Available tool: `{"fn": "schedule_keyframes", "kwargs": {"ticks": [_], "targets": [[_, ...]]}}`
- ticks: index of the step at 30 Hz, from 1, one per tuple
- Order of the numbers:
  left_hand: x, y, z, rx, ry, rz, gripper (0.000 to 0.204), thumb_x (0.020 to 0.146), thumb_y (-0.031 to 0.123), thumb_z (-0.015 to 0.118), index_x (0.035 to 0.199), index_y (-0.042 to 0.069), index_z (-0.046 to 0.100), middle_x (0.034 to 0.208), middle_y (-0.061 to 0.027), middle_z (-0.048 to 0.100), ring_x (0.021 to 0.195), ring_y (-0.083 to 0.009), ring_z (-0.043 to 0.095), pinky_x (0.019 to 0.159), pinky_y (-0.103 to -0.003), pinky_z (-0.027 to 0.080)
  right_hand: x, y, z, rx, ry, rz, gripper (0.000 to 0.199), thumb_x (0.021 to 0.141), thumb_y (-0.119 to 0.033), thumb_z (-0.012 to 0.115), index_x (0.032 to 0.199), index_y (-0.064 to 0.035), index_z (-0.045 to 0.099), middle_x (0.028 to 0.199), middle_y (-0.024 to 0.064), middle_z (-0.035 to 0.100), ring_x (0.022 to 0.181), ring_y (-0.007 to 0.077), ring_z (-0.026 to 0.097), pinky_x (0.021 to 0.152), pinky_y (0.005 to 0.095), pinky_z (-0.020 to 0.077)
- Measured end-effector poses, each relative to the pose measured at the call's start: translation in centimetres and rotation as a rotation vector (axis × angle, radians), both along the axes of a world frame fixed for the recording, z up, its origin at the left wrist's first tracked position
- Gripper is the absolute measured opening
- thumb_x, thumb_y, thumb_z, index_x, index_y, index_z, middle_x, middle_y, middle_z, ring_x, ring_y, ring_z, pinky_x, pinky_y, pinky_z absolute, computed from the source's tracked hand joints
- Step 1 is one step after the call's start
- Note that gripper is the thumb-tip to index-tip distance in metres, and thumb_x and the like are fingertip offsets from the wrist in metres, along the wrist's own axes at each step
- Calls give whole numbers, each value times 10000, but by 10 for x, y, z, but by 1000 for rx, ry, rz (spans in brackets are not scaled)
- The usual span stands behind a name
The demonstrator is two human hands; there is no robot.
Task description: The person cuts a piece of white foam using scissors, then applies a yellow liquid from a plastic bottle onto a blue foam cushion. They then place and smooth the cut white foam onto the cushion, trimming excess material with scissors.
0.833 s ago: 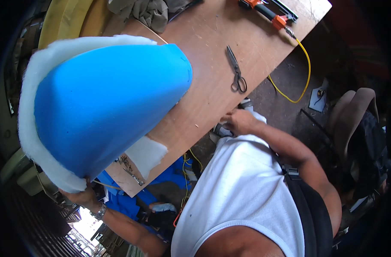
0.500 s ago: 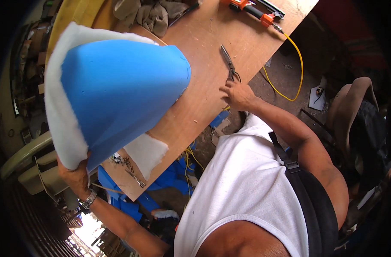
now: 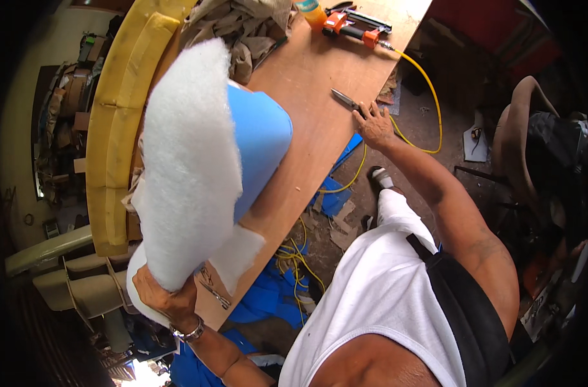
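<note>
A sheet of white fluffy wadding [image 3: 187, 161] drapes over a curved blue panel [image 3: 258, 148] that tapers to a rounded end above the wooden table. My left hand [image 3: 168, 293], wearing a metal watch, is closed around the wadding's lower edge; its fingertips are partly hidden in the folds. At the table's right edge lies a pair of scissors [image 3: 347, 99], blades pointing to the far left. My right hand [image 3: 375, 126] rests over their handles with its fingers spread, touching but not wrapped round them. The handles are mostly covered.
An orange and black staple gun [image 3: 352, 27] with a yellow hose [image 3: 434, 97] lies on the table [image 3: 307, 151]. Beige fabric [image 3: 242, 39] is heaped at the far side. Yellow foam [image 3: 117, 129] stands left. Blue scraps [image 3: 265, 300] litter the floor below.
My left hand has brought the wadding right and over, so it covers more of the blue panel. The scissors have turned on the table, and my right hand's fingers have spread.
</note>
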State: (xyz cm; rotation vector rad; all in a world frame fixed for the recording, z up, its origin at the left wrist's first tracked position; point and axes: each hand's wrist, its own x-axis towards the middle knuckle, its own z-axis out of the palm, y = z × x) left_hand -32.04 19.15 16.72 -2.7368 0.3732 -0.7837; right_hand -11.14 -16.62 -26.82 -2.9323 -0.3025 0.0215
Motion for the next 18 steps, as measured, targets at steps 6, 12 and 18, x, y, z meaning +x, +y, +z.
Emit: {"fn": "schedule_keyframes", "kwargs": {"ticks": [6,12,18], "targets": [[17,-17,24,-57,54,-16,503,597,214,829,968,-37,601,841,-181,591,746,-416,567,656,-475,436,44,-33,5,18,-9,-45,570,923,-471,555,1378,-130,521,1458,118,406,1345,323,370,1032,584,320],[48,-30,28,-20,27,115,481,662,237,795,997,-51,605,898,-194,603,771,-407,596,685,-450,467,132,-71,21,62,12,31,480,928,-460,556,1255,-111,597,1438,130,436,1345,318,363,1021,576,340],[10,-62,7,-76,-59,381,435,760,170,656,1109,-87,612,1085,-236,634,974,-408,646,814,-471,515,194,-44,29,347,13,148,394,911,-405,619,1169,-109,649,1195,130,636,1092,337,583,887,460,485]]}}
